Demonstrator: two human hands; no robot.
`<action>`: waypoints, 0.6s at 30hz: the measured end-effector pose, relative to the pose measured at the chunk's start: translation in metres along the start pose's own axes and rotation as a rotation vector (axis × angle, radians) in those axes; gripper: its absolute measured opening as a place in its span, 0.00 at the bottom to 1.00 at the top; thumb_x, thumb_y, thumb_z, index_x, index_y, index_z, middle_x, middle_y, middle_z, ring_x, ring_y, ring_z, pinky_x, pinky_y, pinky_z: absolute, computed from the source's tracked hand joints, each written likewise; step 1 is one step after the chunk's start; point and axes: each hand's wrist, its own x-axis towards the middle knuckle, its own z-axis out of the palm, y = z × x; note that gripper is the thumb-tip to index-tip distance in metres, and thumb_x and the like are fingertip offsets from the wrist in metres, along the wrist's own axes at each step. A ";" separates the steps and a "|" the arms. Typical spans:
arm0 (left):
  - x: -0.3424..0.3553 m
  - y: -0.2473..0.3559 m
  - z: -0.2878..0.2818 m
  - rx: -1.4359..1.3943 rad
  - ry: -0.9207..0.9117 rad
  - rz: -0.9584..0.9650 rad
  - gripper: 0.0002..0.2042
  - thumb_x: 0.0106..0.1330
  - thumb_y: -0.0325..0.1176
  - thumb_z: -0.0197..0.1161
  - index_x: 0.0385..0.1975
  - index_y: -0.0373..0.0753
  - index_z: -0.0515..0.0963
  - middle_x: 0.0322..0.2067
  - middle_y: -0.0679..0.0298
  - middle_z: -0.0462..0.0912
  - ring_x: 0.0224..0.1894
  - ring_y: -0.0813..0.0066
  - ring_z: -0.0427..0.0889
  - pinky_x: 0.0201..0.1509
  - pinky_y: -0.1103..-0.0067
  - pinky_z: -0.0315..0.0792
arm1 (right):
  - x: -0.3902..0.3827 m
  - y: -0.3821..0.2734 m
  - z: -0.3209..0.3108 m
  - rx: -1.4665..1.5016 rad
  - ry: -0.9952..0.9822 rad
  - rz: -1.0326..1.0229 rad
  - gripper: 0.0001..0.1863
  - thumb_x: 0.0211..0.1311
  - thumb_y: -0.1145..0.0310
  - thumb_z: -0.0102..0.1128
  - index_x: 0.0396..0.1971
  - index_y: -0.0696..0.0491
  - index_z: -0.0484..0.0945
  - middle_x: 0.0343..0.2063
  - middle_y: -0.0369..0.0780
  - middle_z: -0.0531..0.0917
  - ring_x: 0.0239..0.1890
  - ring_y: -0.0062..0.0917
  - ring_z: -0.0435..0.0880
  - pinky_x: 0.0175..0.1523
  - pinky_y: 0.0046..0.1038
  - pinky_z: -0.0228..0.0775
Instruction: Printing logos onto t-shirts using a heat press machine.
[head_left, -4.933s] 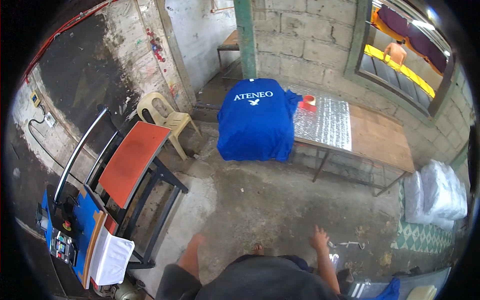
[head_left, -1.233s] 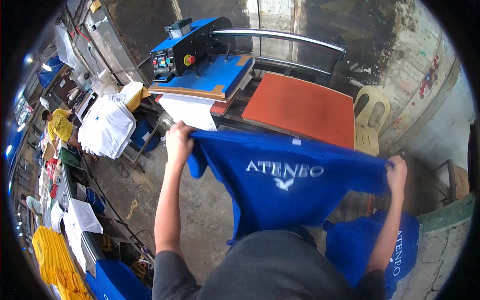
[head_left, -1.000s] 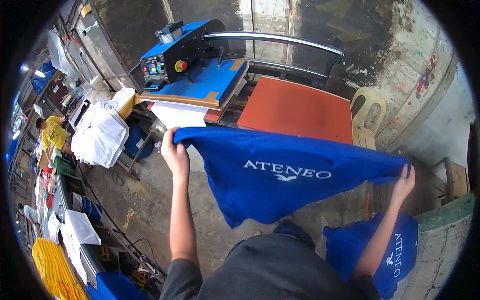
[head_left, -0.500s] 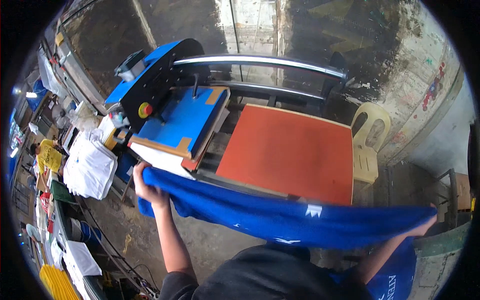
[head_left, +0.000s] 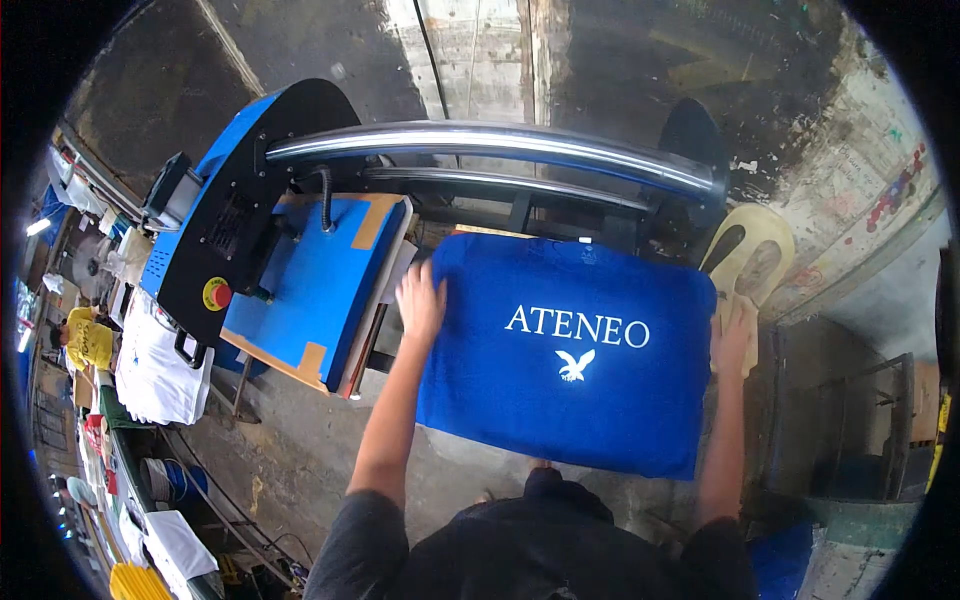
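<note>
A blue T-shirt (head_left: 570, 400) lies spread over the right-hand platen of a heat press, its neck at the far side. White lettering and a white bird print (head_left: 575, 365) show on its front. My left hand (head_left: 422, 302) is at the shirt's left edge, fingers stretched out and slightly apart. Along the right edge, my right hand (head_left: 733, 340) has its fingers extended beside the fabric. The shirt hides the platen's red surface; a strip of its pale far edge (head_left: 490, 231) shows. The near hem hangs toward me.
The blue heating head (head_left: 300, 280) of the press sits to the left, with a red stop button (head_left: 216, 294). Chrome rails (head_left: 500, 142) cross behind the shirt. A cream plastic chair (head_left: 755, 250) stands at right. White garments (head_left: 160, 365) are piled at left; a person in yellow (head_left: 88, 340) is beyond.
The blue shirt, stretched in the air between my two hands before, now lies over the red platen with its print upward. My hands have come closer together and moved farther forward.
</note>
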 end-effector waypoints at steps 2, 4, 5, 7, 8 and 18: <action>-0.061 -0.008 -0.017 -0.071 -0.080 -0.133 0.18 0.58 0.37 0.58 0.43 0.33 0.69 0.38 0.50 0.71 0.42 0.53 0.71 0.43 0.63 0.65 | -0.056 0.009 -0.005 0.052 -0.117 0.144 0.29 0.59 0.59 0.54 0.57 0.55 0.60 0.55 0.51 0.64 0.56 0.46 0.64 0.55 0.46 0.58; -0.117 -0.013 -0.040 -0.003 -0.159 -0.258 0.15 0.56 0.38 0.60 0.36 0.35 0.69 0.33 0.51 0.71 0.38 0.52 0.71 0.40 0.63 0.65 | -0.118 0.012 -0.023 0.030 -0.027 0.203 0.23 0.62 0.61 0.52 0.52 0.59 0.66 0.49 0.52 0.67 0.48 0.46 0.69 0.48 0.41 0.66; -0.142 -0.013 -0.049 0.005 -0.158 -0.304 0.13 0.56 0.39 0.59 0.34 0.37 0.69 0.33 0.51 0.71 0.38 0.52 0.70 0.40 0.63 0.64 | -0.147 0.014 -0.038 0.105 -0.102 0.287 0.20 0.62 0.62 0.52 0.48 0.59 0.67 0.45 0.50 0.69 0.44 0.45 0.70 0.46 0.41 0.65; -0.171 -0.016 -0.062 -0.001 -0.177 -0.310 0.12 0.57 0.38 0.59 0.34 0.38 0.68 0.33 0.52 0.71 0.39 0.53 0.70 0.41 0.63 0.64 | -0.198 0.010 -0.059 0.248 -0.143 0.458 0.14 0.61 0.65 0.53 0.40 0.58 0.69 0.36 0.47 0.69 0.36 0.42 0.70 0.41 0.42 0.64; -0.181 -0.017 -0.066 0.000 -0.237 -0.329 0.12 0.57 0.37 0.58 0.34 0.38 0.68 0.34 0.53 0.71 0.39 0.54 0.70 0.41 0.64 0.63 | -0.220 0.006 -0.064 0.331 -0.080 0.467 0.11 0.60 0.67 0.54 0.37 0.58 0.69 0.33 0.45 0.69 0.33 0.40 0.69 0.39 0.42 0.63; -0.190 -0.041 -0.071 -0.415 -0.121 -0.441 0.06 0.64 0.31 0.50 0.37 0.39 0.64 0.25 0.48 0.77 0.28 0.46 0.76 0.32 0.60 0.66 | -0.270 0.017 -0.077 0.430 0.041 0.536 0.10 0.49 0.86 0.50 0.31 0.59 0.64 0.29 0.45 0.69 0.31 0.40 0.71 0.35 0.35 0.67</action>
